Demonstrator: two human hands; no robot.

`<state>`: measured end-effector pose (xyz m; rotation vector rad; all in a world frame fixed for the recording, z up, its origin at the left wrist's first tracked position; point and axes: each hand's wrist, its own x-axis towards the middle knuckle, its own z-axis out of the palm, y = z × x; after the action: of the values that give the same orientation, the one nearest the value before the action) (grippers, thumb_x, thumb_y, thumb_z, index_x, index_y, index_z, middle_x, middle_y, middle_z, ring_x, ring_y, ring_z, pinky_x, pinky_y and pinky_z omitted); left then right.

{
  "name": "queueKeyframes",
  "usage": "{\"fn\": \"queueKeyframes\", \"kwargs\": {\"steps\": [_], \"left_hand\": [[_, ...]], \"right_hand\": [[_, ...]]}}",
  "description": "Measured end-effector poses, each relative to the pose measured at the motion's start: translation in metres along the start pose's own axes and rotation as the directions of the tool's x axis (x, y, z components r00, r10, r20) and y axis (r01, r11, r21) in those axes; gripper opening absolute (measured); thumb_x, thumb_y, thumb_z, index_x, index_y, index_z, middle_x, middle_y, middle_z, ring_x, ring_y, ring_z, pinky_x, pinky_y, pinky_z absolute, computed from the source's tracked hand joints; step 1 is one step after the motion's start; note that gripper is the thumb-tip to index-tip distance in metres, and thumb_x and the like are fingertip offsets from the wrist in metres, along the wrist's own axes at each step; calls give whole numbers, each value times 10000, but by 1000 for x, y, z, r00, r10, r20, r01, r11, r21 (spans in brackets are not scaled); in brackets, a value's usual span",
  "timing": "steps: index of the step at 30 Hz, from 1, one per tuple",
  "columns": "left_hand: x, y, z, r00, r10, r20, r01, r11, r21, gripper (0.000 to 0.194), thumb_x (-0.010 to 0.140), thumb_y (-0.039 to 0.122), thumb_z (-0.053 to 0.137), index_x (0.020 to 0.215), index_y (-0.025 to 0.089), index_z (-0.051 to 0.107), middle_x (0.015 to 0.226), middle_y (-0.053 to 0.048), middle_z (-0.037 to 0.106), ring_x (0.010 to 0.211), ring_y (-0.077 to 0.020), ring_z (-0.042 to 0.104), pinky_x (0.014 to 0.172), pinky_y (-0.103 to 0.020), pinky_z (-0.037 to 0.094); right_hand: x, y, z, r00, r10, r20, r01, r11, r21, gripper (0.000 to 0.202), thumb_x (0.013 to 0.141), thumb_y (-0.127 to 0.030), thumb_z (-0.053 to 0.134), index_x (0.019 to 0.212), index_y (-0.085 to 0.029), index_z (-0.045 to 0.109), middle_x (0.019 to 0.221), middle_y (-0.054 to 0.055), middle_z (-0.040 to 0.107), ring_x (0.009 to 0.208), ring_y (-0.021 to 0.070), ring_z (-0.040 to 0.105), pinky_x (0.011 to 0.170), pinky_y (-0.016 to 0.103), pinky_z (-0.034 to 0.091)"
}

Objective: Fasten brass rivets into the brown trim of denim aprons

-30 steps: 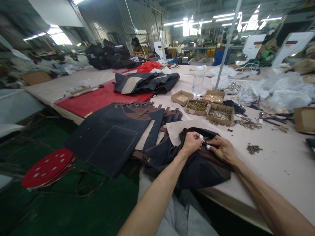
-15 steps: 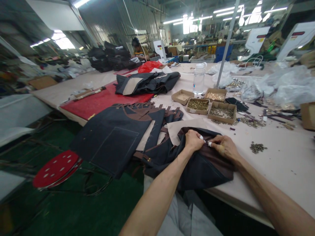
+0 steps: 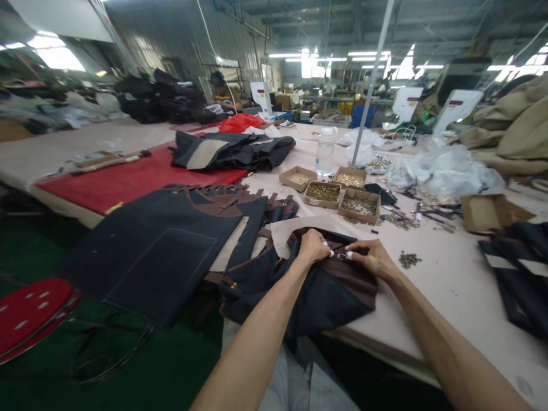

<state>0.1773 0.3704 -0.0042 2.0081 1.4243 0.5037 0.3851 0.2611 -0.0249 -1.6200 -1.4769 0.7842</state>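
A dark fabric piece with a brown lining [image 3: 329,297] lies bunched at the table's front edge. On its left part my left hand [image 3: 314,246] is closed, white-wrapped fingertips pinching the cloth. My right hand [image 3: 370,257] holds a small metal buckle [image 3: 342,257] at its fingertips, just above the brown lining. A narrow gap separates the two hands. Left of them, more dark pieces with brown straps [image 3: 171,245] are stacked and overhang the edge.
Shallow cardboard boxes [image 3: 359,206] of small metal parts stand behind my hands, near a clear bottle [image 3: 325,151] and a grey pole [image 3: 372,85]. A pile of metal pieces [image 3: 410,260] lies to the right. A red stool [image 3: 32,311] is at lower left.
The view has turned right, bringing dark garments at the right edge into sight. My hands are slightly farther apart, and the buckle now shows between them.
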Motion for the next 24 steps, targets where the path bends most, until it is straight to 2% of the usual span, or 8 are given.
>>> {"fn": "queueKeyframes", "kwargs": {"steps": [2,4,5,7,11,15,19,24], "left_hand": [[0,-4,2,999,22,-32,-22,1000,-17,211,495,183,830,691,160,754,704,-70,725,727,-222,684,711,-281,522],[0,-7,4,998,36,-43,-38,999,-34,215,500,185,821,704,164,758,701,-62,726,723,-213,683,706,-271,518],[0,-7,4,998,38,-41,-39,998,-41,217,505,187,817,713,165,760,704,-62,727,724,-211,684,702,-268,518],[-1,-8,4,999,33,-33,-34,998,-51,219,513,192,809,725,165,762,711,-66,728,727,-217,689,689,-270,518],[-4,-8,1,999,32,-38,-35,998,-56,201,516,184,802,710,160,756,710,-81,727,734,-234,697,685,-280,520],[-7,-9,3,999,32,-36,-34,998,-61,210,521,180,804,725,159,757,729,-85,733,762,-234,704,716,-275,528],[-8,-10,8,1000,22,-20,-23,998,-55,236,532,210,818,757,166,763,772,-79,744,808,-226,709,758,-264,537],[-10,-11,10,1000,11,-12,-11,999,-43,245,522,222,832,747,166,753,790,-75,745,821,-225,709,765,-259,545]], "right_hand": [[0,17,-31,993,54,-102,-51,998,27,424,753,-450,685,1025,-139,780,712,65,732,566,188,618,524,292,465],[4,32,-62,967,77,-243,-106,988,-111,423,741,-435,676,1003,-122,784,709,77,735,566,201,633,520,299,476],[7,39,-75,959,69,-275,-125,973,-194,407,737,-418,667,988,-123,790,717,81,741,579,209,644,525,302,481],[16,47,-90,962,45,-268,-132,940,-315,364,729,-386,656,943,-133,807,723,80,750,609,223,663,541,308,486],[34,49,-90,985,6,-171,-82,893,-443,254,705,-349,667,802,-170,820,708,64,754,663,243,676,587,323,478],[44,49,-82,994,-24,-103,-40,816,-577,217,707,-282,630,789,-178,803,723,81,743,683,239,657,618,324,439],[45,49,-80,998,-48,-32,14,743,-670,111,704,-228,625,664,-160,703,696,118,692,684,222,611,624,311,370],[39,43,-79,998,-63,26,62,699,-712,129,738,-236,609,627,-171,598,636,67,620,629,177,544,598,290,316]]}}
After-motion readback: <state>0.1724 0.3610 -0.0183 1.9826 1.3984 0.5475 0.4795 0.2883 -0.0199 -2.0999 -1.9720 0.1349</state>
